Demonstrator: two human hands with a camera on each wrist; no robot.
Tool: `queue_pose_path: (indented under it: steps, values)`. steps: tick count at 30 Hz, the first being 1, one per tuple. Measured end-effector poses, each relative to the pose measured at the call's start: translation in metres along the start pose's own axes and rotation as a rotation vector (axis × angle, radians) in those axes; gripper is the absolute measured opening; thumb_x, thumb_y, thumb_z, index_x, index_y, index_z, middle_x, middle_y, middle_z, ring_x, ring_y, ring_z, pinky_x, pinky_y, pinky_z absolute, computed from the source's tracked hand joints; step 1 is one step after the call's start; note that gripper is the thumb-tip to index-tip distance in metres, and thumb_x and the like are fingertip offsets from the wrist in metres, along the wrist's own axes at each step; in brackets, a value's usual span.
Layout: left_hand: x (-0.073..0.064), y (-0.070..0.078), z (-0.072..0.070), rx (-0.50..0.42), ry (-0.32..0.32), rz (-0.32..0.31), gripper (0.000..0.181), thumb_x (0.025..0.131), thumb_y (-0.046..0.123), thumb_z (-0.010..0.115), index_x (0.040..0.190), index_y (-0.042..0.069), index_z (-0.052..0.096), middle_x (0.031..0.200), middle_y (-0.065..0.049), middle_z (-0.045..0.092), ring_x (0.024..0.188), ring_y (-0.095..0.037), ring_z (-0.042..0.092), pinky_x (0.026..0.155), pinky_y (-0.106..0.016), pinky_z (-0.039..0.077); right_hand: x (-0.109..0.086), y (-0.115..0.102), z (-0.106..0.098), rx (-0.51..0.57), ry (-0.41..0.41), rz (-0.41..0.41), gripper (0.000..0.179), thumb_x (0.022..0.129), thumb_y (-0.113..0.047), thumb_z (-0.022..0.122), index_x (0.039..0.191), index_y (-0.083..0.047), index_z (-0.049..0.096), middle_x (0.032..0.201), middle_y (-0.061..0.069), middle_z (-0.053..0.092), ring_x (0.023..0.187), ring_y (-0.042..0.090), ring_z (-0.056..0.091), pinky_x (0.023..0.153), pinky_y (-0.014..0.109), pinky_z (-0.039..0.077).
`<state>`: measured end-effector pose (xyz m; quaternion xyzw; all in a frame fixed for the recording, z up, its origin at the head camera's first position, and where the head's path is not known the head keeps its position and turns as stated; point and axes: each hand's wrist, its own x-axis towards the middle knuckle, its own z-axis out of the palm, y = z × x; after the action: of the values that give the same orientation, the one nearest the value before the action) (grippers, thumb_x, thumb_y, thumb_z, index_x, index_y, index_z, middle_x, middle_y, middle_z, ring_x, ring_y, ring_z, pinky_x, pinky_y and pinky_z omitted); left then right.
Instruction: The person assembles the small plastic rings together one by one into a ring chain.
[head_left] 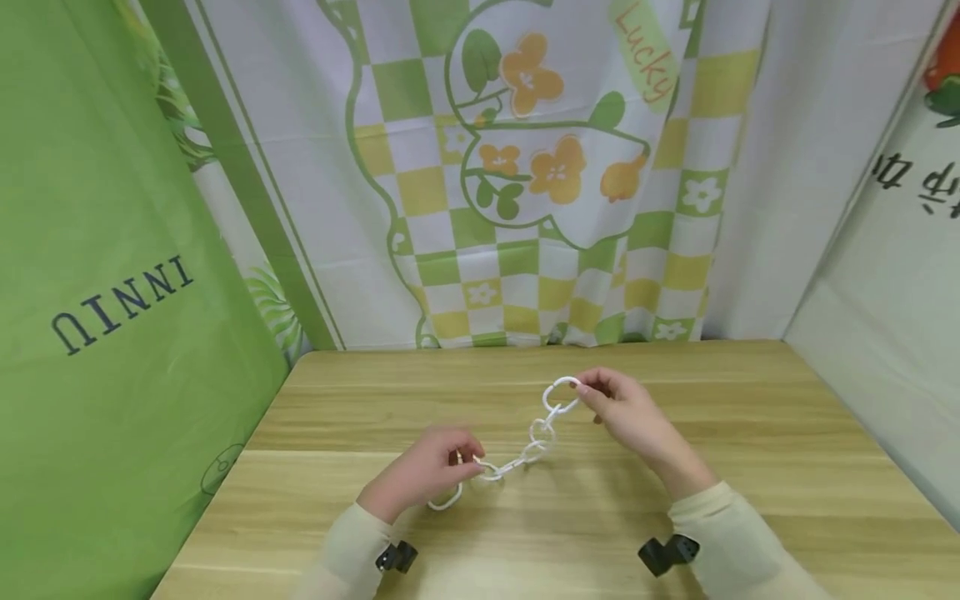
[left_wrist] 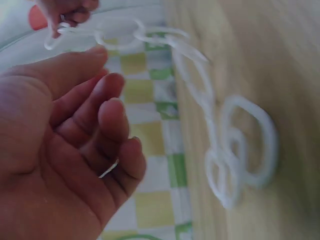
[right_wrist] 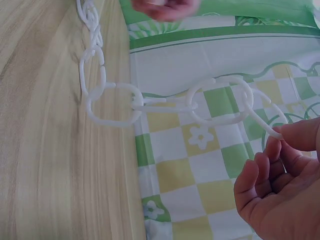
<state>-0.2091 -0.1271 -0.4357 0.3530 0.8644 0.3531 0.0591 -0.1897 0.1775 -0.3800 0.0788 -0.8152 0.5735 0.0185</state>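
Observation:
A chain [head_left: 512, 467] of white plastic links runs from my right hand down to the wooden table. My right hand [head_left: 626, 417] pinches the end link [right_wrist: 263, 123] between thumb and forefinger and holds it raised. Over the chain's lower end is my left hand [head_left: 423, 471], its fingers loosely bent. In the left wrist view, that hand [left_wrist: 75, 125] has no link in its fingers, and the chain's lower links [left_wrist: 272, 145] lie bunched on the wood beyond it. From the head view, the left hand hides part of these links.
The wooden table [head_left: 300, 417] ends at a checked white, green and yellow curtain [head_left: 480, 275] behind it. A green cloth [head_left: 135, 400] hangs along the left side, and a white cloth [head_left: 870, 317] along the right.

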Motion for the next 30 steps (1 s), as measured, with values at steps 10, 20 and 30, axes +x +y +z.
queue_pose_path:
  steps: [10, 20, 30]
  values:
    - [-0.036, -0.028, 0.012, 0.107, -0.188, -0.131, 0.015, 0.083, 0.022, 0.078, 0.092, 0.016, 0.068, 0.07, 0.013, 0.052, 0.063, 0.0, 0.046, 0.062, -0.021, 0.044, 0.001, 0.006, -0.011, 0.051, 0.064, 0.027, 0.024, 0.101, -0.014, 0.055, 0.113, 0.007, 0.057, 0.1, 0.015, 0.058, 0.083, 0.016, 0.051, 0.07, 0.032, 0.049]
    - [-0.051, -0.046, 0.006, 0.078, -0.106, -0.214, 0.02, 0.083, 0.025, 0.078, 0.093, 0.013, 0.066, 0.069, 0.011, 0.054, 0.059, -0.003, 0.047, 0.055, -0.024, 0.043, -0.003, 0.014, -0.027, 0.077, 0.104, 0.058, 0.026, 0.103, -0.014, 0.052, 0.115, 0.009, 0.053, 0.095, 0.011, 0.052, 0.086, 0.017, 0.049, 0.069, 0.028, 0.047]
    - [-0.063, -0.062, -0.022, 0.238, -0.028, -0.37, 0.014, 0.092, 0.032, 0.068, 0.092, 0.018, 0.064, 0.062, 0.007, 0.049, 0.052, -0.009, 0.043, 0.047, -0.03, 0.038, -0.006, 0.051, -0.074, 0.1, 0.18, 0.149, 0.016, 0.103, -0.019, 0.052, 0.106, -0.005, 0.058, 0.09, -0.006, 0.054, 0.085, 0.011, 0.049, 0.068, 0.026, 0.048]
